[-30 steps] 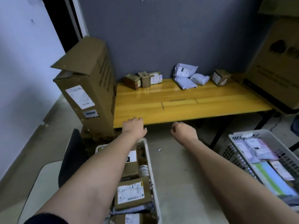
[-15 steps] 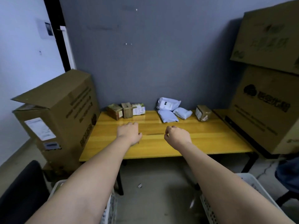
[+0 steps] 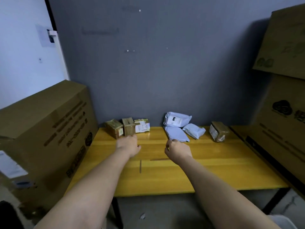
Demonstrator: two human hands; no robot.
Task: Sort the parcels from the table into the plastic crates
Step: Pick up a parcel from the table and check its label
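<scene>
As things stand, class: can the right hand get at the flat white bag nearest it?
Probably yes. The right hand is empty and sits just short of the flat white bag, whose near edge faces it with nothing between; the other bags lie behind and beside.

Crate (image 3: pixel 284 220) cut off at corner, fingers of both hands hidden
</scene>
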